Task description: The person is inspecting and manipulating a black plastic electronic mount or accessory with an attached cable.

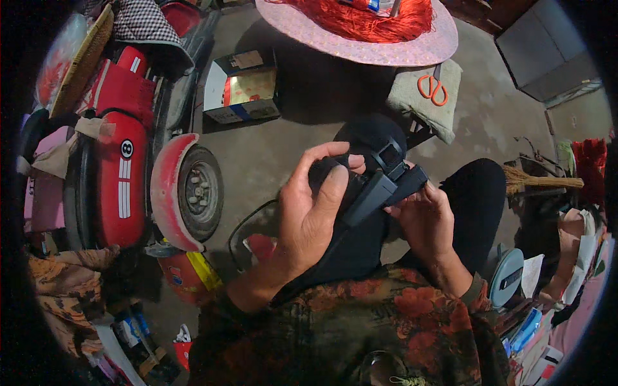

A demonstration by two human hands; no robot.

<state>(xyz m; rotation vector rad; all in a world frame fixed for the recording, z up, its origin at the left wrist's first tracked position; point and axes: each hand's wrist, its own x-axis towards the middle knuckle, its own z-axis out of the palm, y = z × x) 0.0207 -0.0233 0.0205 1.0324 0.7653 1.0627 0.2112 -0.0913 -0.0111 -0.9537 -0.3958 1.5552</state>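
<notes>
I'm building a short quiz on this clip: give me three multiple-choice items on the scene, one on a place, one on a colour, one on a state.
1. Where do the scissors lie?
A. on the grey cushion
B. on the concrete floor
C. in the cardboard box

2. What colour are the scissors' handles?
A. blue
B. orange
C. green

3. How is the black strap with the buckle held?
A. in the left hand alone
B. lying loose on the lap
C. between both hands

Answers:
1. A, the scissors rest on top of the cushion below the pink round tabletop.
2. B, both loops show orange against the grey.
3. C, the left hand curls round the black cloth and the right hand grips the strap from the other side.
</notes>
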